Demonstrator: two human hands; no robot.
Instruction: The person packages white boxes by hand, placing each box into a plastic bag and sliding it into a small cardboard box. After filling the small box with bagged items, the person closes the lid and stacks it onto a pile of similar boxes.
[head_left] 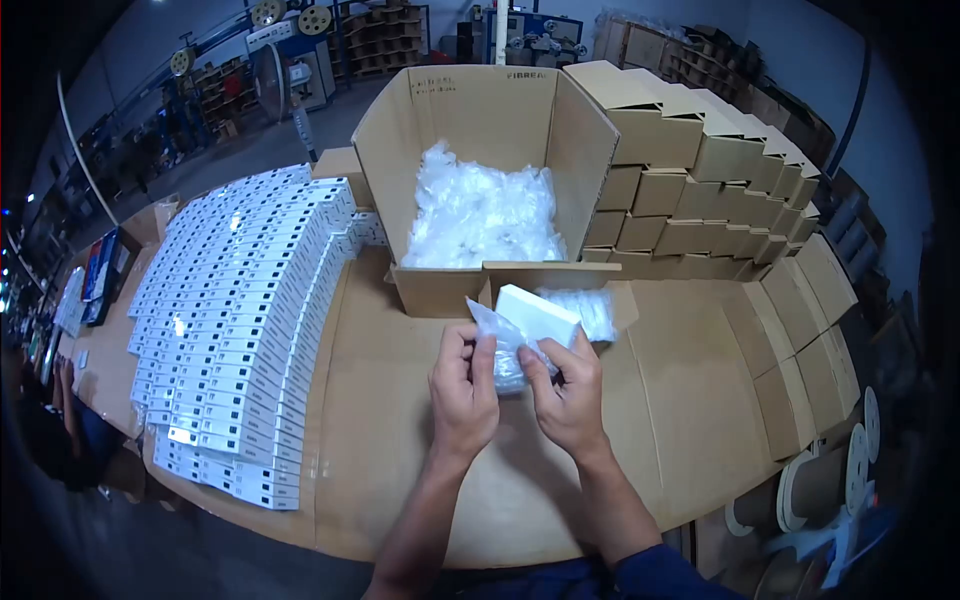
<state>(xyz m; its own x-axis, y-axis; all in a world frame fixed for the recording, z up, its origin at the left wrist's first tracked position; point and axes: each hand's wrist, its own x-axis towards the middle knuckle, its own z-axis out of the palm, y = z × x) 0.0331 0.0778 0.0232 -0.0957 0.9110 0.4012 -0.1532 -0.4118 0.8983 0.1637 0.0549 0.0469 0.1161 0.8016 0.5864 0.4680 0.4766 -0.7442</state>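
My left hand (465, 390) pinches a clear plastic bag (508, 365) between thumb and fingers, its flap standing up at the upper left. My right hand (568, 395) is closed round the lower right edge of a white box (537, 315), its thumb close by the bag's mouth. The box is tilted, and its lower end overlaps the bag in this view. Just behind both hands stands a small open carton (625, 300) holding several clear-wrapped items (588, 312).
A large open carton (485, 110) full of clear plastic bags (485, 215) stands at the back. Stacked white boxes (235, 310) cover the left side of the cardboard-topped table (390, 490). Brown cartons (690, 200) are piled at the back right, with more (805, 345) along the right edge.
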